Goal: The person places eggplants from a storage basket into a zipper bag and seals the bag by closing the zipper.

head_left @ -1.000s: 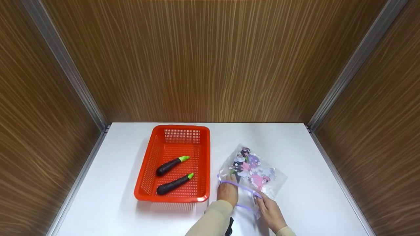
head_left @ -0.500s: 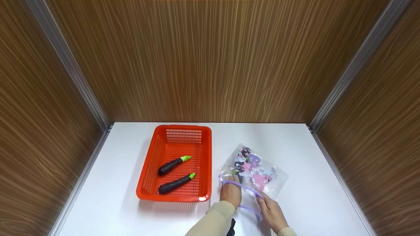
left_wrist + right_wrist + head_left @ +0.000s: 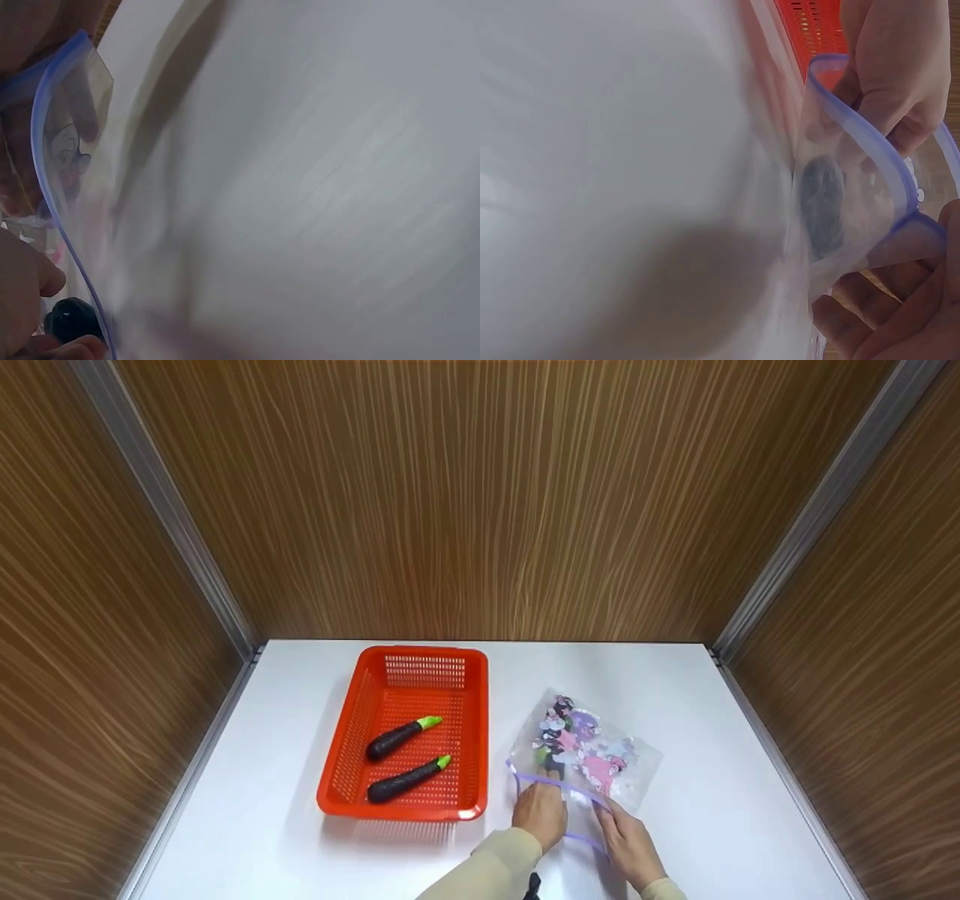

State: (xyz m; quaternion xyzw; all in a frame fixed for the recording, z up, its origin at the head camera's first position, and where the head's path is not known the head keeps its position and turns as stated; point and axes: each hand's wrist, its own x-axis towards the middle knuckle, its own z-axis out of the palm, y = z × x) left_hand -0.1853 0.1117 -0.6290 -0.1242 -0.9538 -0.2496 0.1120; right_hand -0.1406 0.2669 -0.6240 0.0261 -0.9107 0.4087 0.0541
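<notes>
A clear zip bag with purple edges and printed cartoon figures lies on the white table. Inside it shows a dark eggplant with a green end, seen through the plastic as a dark shape in the right wrist view. My left hand reaches into the bag's mouth, fingers loosely bent. Its thumb and fingers lie around the eggplant's dark end, with a gap showing. My right hand pinches the bag's purple edge at the right side, thumb on top, other fingers below.
Left of the bag stands a red plastic basket with two more eggplants lying in it. Wood-grain panels enclose the white table at the back and both sides. A small black object shows beside the left sleeve.
My left hand has drawn back slightly toward me and to the right, its fingers coming away from the eggplant, which stays in the bag. The right hand keeps its hold; the view has shifted slightly.
</notes>
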